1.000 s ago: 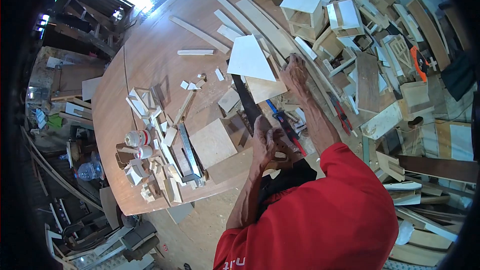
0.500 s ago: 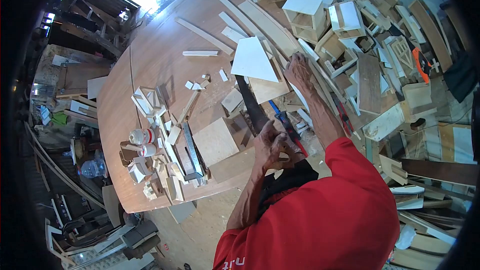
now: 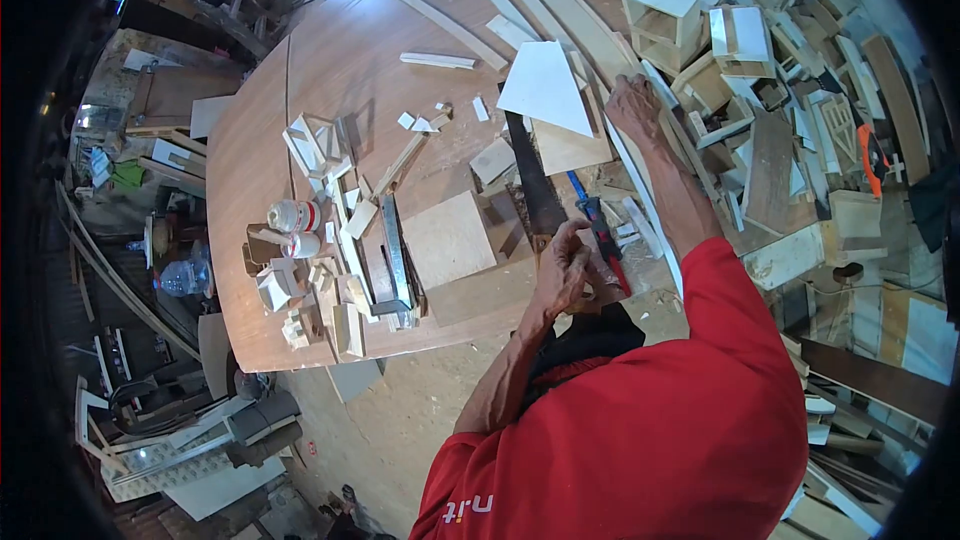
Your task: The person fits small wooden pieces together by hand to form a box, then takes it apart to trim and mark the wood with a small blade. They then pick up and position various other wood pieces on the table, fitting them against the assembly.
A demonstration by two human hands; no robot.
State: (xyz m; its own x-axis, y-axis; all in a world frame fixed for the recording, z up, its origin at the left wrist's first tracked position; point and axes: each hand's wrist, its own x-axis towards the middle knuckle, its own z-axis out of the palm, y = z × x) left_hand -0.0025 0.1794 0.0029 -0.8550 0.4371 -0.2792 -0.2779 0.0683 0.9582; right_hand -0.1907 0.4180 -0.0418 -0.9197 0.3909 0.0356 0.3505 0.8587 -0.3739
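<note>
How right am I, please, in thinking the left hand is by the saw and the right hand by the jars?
Partly: the head view shows the right hand beside the white panel, away from the jars. The left hand is by the saw.

At the near edge of the bench [image 3: 330, 70], the left hand [image 3: 563, 270] is at the saw's [image 3: 536, 175] near end. Farther right, the right hand [image 3: 635, 108] meets a white strip [image 3: 638, 178]. Two jars [image 3: 293, 215] stand left.

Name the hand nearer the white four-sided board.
Right: the right hand is just right of the white board; the left hand is farther off, below it in view.
</note>
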